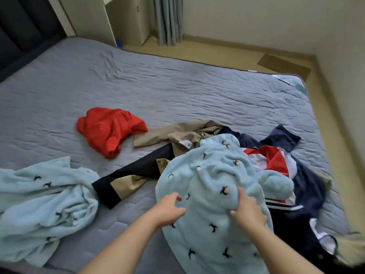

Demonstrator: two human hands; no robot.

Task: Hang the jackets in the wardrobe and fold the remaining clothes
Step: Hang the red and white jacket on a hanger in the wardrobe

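A light blue fleece garment with small dark bird prints (209,175) lies heaped on the bed in front of me. My left hand (169,209) rests at its left edge with loosely curled fingers. My right hand (247,209) lies on its top with fingers bent into the fleece. A second light blue bird-print piece (45,204) lies at the left. A beige and black jacket (158,161) sprawls under the fleece. A red garment (110,129) sits crumpled further back. A navy, red and white jacket (286,175) lies at the right.
The clothes lie on a grey-blue quilted mattress (177,86) with a dark headboard (25,30) at the far left. Wooden floor (217,50), a flat cardboard piece (284,66), a grey curtain (167,20) and a pale cabinet (126,20) lie beyond the bed.
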